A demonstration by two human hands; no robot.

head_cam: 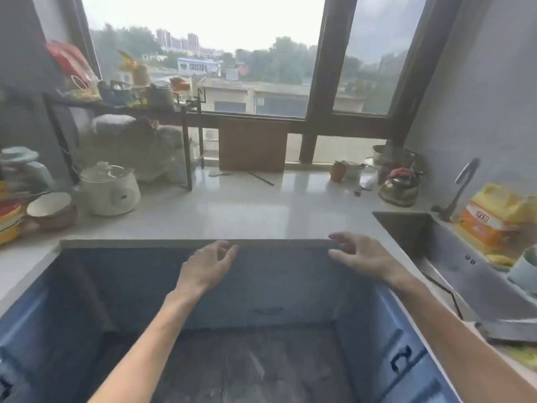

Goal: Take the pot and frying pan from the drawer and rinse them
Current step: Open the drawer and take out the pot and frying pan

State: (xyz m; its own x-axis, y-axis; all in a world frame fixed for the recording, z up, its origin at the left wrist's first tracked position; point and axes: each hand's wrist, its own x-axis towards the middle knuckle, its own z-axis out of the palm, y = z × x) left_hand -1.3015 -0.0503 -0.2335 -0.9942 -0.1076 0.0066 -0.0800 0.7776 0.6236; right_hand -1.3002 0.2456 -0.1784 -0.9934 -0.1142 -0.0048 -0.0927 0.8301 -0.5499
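Observation:
Both my hands hover near the front edge of the pale countertop [247, 210]. My left hand [207, 264] is at the middle of the edge, fingers loosely curled and holding nothing. My right hand [360, 253] is just to its right, fingers spread and empty. Below the edge are blue-grey cabinet fronts; a drawer front with a dark handle [268, 311] sits shut beneath my hands. No pot or frying pan from the drawer is visible. The steel sink [453, 257] lies at the right with its curved tap [465, 181].
A white electric stew pot [109, 189] and stacked bowls [50, 209] stand at the left under a black rack [122, 106]. A wooden cutting board [252, 145] leans on the window. A brass kettle [399, 189], a cup and a yellow package [497, 216] sit around the sink.

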